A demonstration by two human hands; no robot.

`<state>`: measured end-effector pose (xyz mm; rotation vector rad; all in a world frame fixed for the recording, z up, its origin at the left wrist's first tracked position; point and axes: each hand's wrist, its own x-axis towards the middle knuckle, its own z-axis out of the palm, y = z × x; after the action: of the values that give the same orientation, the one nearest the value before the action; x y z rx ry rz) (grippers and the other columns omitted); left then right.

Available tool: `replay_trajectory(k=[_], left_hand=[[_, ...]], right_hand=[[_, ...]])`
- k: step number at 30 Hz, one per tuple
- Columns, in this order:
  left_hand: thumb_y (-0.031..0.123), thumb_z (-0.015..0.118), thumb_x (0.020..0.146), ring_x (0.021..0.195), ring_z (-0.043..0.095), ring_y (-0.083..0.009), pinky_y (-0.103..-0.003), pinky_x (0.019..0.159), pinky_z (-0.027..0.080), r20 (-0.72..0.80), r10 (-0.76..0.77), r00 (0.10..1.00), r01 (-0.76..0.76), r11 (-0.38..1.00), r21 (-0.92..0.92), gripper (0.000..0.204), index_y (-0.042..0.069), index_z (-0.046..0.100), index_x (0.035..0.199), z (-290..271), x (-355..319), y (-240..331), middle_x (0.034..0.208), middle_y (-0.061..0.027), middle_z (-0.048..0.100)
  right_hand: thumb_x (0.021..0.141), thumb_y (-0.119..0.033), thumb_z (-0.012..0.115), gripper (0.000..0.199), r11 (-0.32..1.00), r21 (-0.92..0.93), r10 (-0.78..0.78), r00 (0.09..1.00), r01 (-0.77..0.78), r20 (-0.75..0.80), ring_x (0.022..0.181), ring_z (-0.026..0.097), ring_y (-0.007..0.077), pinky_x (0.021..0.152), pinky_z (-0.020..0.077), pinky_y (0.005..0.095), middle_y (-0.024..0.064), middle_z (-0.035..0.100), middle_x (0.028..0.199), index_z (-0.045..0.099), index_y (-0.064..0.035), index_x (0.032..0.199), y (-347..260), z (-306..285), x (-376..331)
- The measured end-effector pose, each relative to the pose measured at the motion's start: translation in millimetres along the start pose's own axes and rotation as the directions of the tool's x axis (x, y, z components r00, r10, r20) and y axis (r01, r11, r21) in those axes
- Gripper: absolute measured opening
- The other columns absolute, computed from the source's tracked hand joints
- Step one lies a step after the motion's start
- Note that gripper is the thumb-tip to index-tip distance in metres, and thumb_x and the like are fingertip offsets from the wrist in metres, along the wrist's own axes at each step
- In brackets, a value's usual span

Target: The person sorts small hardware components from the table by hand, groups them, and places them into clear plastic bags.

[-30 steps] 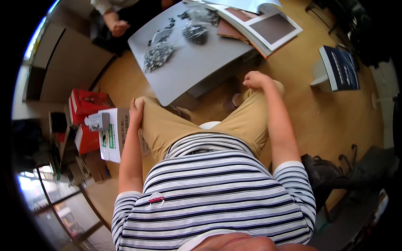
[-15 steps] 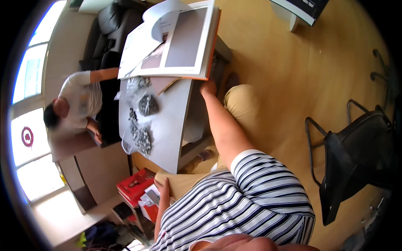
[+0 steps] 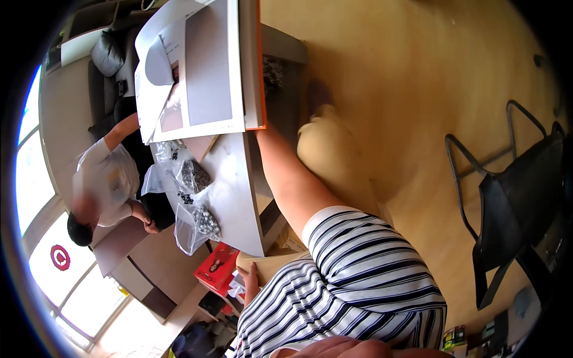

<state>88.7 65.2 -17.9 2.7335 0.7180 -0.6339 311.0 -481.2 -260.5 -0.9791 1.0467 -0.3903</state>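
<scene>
A large open book (image 3: 206, 68) with an orange cover edge lies on the grey table, one page curled up. My right forearm (image 3: 285, 173) reaches to the book's lower right corner, where the book hides my right hand and whatever it may hold. My left hand (image 3: 248, 275) rests on my tan trouser leg (image 3: 271, 265), fingers laid out along the cloth, holding nothing that I can see. Beside the book on the table (image 3: 233, 179) are clear plastic bags of small pieces, one dark (image 3: 194, 176) and one grey and white (image 3: 205, 222).
Across the table sits a person in a white top (image 3: 113, 179), one arm reaching behind the book. A red box (image 3: 216, 267) stands near my left hand. A black chair (image 3: 519, 185) is on the wooden floor at the right, and a dark sofa (image 3: 107, 80) is beyond the table.
The view has shifted, so the book and table appear further left. My right hand, partly visible at the book's edge before, is now hidden behind it. My left hand stays on my leg.
</scene>
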Motion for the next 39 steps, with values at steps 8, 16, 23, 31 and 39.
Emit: replay_trajectory(k=[8,16,23,31,39], left_hand=[[0.059,0.070,0.078,0.132,0.043,-0.0443,-0.047,0.109,0.037,-0.065,0.027,0.998,-0.017,0.990,0.141,0.111,0.019,0.005,0.158,10,-12,20,0.146,-0.0328,0.037],[0.057,0.072,0.078,0.133,0.041,-0.0448,-0.047,0.110,0.037,-0.111,0.113,0.987,-0.098,0.986,0.135,0.107,0.020,0.011,0.158,16,-28,32,0.148,-0.0335,0.033],[0.057,0.072,0.077,0.132,0.038,-0.0496,-0.051,0.108,0.037,-0.185,0.088,0.979,-0.074,0.994,0.082,0.106,0.022,0.011,0.157,24,-37,34,0.148,-0.0356,0.027],[0.055,0.073,0.077,0.131,0.038,-0.0497,-0.053,0.109,0.035,-0.174,0.127,0.977,-0.139,0.989,-0.059,0.105,0.025,0.012,0.157,33,-45,24,0.148,-0.0317,0.025],[0.057,0.071,0.077,0.130,0.037,-0.0515,-0.055,0.108,0.036,-0.190,0.029,0.981,-0.048,0.994,-0.094,0.102,0.030,0.012,0.156,23,-64,27,0.146,-0.0289,0.027]], right_hand=[[0.095,-0.025,0.048,0.033,0.960,-0.274,-0.007,0.990,0.047,0.144,0.113,0.061,0.0388,0.091,0.0518,0.0471,0.0210,0.065,0.119,0.069,-0.0081,0.114,-10,-36,-64],[0.093,-0.018,0.054,0.026,0.698,-0.650,0.003,0.907,0.300,0.421,0.110,0.063,0.0377,0.091,0.0527,0.0450,0.0220,0.065,0.118,0.071,-0.0060,0.108,10,-93,-130],[0.092,-0.020,0.060,0.023,0.392,-0.620,-0.049,0.688,0.680,0.724,0.107,0.064,0.0399,0.090,0.0530,0.0470,0.0211,0.068,0.111,0.071,-0.0042,0.104,-14,-104,-189],[0.096,-0.033,0.056,0.038,0.305,-0.560,-0.145,0.618,0.771,0.773,0.099,0.066,0.0408,0.088,0.0520,0.0495,0.0237,0.068,0.103,0.070,0.0017,0.096,-13,-130,-181],[0.093,-0.036,0.063,0.041,0.811,-0.275,0.006,0.464,0.516,0.886,0.052,0.046,0.0086,0.043,0.0428,0.0274,-0.0015,0.050,0.062,0.056,-0.0051,0.066,-202,-151,-281]])
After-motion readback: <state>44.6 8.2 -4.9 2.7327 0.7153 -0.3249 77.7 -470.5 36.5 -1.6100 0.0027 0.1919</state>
